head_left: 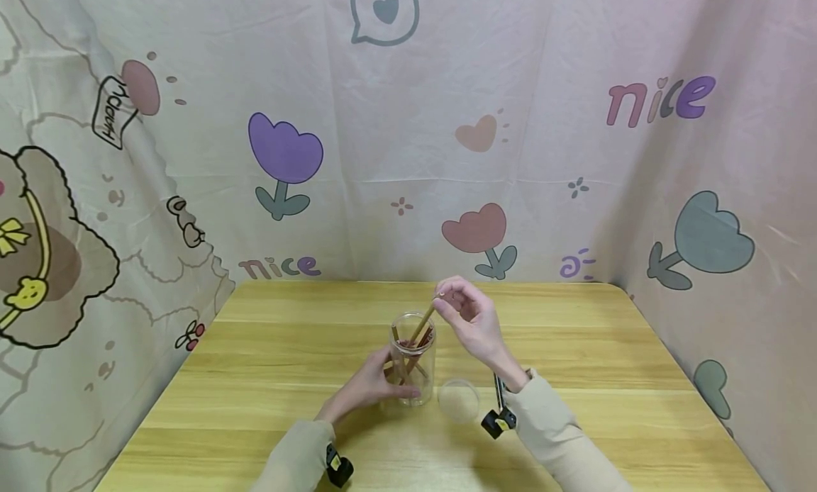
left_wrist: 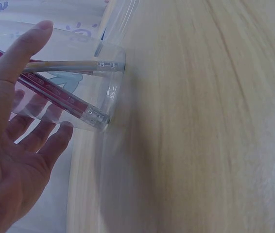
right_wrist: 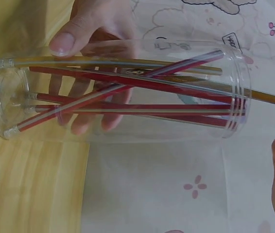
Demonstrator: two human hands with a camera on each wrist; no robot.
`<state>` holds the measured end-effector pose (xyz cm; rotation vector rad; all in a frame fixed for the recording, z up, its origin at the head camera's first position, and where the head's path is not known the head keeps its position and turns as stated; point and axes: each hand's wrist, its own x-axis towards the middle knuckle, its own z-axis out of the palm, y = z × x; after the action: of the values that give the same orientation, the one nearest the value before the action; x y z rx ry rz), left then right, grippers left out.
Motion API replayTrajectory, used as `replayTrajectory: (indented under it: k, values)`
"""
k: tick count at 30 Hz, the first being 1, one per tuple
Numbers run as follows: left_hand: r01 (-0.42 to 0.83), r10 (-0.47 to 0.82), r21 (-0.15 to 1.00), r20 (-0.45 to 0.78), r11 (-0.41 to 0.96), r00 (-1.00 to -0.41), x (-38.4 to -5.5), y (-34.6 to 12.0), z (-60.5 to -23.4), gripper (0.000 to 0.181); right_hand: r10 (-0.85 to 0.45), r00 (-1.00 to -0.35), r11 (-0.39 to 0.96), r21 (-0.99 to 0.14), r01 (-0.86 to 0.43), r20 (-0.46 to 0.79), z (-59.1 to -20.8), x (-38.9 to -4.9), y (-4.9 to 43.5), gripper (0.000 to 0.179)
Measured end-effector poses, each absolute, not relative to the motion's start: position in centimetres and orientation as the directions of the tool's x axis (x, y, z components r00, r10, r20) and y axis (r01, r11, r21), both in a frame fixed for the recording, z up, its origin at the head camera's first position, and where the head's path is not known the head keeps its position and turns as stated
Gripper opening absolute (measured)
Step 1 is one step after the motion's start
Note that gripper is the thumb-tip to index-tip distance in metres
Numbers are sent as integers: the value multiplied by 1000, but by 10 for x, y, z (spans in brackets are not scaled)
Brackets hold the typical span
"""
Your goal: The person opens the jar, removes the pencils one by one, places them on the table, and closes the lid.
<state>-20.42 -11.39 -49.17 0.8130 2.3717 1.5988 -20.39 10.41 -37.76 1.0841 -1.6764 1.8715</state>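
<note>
A clear plastic jar stands upright on the table, and my left hand grips its side, thumb and fingers around it. Several red pencils and a yellow one lean at angles inside, eraser ends at the bottom. Above the rim, my right hand pinches the upper end of a yellow pencil whose lower part is within the jar. Through the wall, the left wrist view shows eraser ends, among them a red pencil's, close to the jar's base.
A round clear lid lies on the wooden table, just right of the jar. Behind the table hangs a pale printed cloth, which continues along both sides. Each wrist carries a small black camera.
</note>
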Motion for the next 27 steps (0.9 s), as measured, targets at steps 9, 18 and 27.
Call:
replayTrajectory:
  k: [9,18,27]
  values:
    - [358,527,889,167,285,-833,-203,-114,-490,79,-160,-613,-262,-632,-730,774,-372,-204,113,17]
    - [351,523,888,157,296,-838,-203,-114,-489,78,-70,-569,-314,-559,-767,820,-364,-204,119,13]
    - [346,529,895,156,281,-834,-204,-114,-490,76,37,-591,-357,-542,-761,806,-358,-203,129,16]
